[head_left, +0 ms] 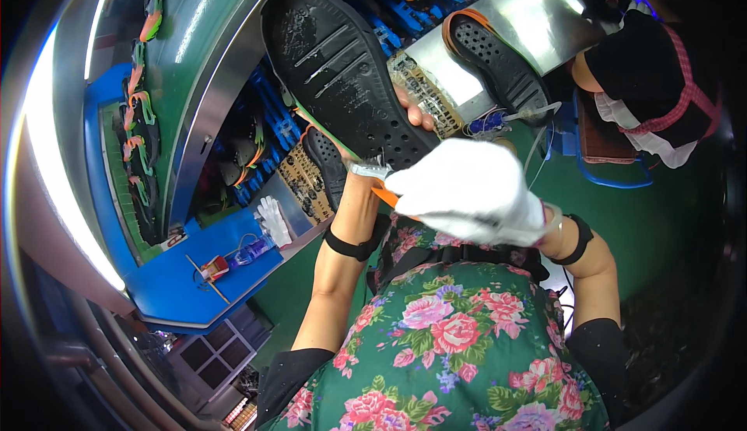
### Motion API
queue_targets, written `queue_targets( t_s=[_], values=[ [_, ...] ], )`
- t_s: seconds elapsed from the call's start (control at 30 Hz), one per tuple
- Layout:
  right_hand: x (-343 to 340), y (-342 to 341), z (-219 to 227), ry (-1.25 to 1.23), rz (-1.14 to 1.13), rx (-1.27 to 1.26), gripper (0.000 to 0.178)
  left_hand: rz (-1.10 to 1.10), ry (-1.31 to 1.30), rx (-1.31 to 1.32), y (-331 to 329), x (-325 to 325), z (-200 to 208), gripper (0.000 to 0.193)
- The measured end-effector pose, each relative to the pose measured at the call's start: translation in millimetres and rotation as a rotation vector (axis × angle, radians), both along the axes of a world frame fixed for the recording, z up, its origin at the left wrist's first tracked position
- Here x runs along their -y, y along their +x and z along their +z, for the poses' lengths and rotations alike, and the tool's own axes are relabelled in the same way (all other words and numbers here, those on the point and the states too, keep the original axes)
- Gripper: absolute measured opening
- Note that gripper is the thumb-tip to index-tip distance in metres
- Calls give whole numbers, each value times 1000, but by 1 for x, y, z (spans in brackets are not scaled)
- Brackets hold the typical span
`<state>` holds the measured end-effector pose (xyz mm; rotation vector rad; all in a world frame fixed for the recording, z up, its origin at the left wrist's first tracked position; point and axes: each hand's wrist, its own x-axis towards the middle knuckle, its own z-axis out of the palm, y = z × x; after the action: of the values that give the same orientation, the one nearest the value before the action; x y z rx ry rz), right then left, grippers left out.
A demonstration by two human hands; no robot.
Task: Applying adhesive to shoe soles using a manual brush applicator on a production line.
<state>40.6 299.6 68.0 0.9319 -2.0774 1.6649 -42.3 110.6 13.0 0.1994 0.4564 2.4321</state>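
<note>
Two hands busy: left hand [416, 113] curls round black sole [331, 65], gloved right hand [467, 191] closed on orange tool [386, 196]; tool slipping off sole could jab left hand.

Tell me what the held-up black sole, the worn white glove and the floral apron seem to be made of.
Black sole: rubber or dense foam, matte with wet-looking shiny patches; moulded ridges and holes suggest it.
White glove: probably soft fabric, matte; no sheen shows, though glare hides any weave.
Floral apron: likely smooth printed cloth, given its soft creases; a coating can't be ruled out.
</note>
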Motion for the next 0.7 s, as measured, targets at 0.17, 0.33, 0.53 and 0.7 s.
queue_targets(
  t_s=[0.17, 0.33, 0.53, 0.7],
  values=[
    [-11, -2, -3, 30, -92, -26, 32, 90, 110, 59, -1, -13, 23, 125],
    [-4, 7, 7, 35, -33, 15, 35, 93, 161, -26, -7, -13, 18, 124],
    [-12, 3, 8, -8, -101, 41, 30, 116, 103, -57, -12, -8, 16, 110],
    [-14, 3, 9, -72, -27, 83, 33, 111, 54, -133, -19, -5, 18, 106]
  ],
)
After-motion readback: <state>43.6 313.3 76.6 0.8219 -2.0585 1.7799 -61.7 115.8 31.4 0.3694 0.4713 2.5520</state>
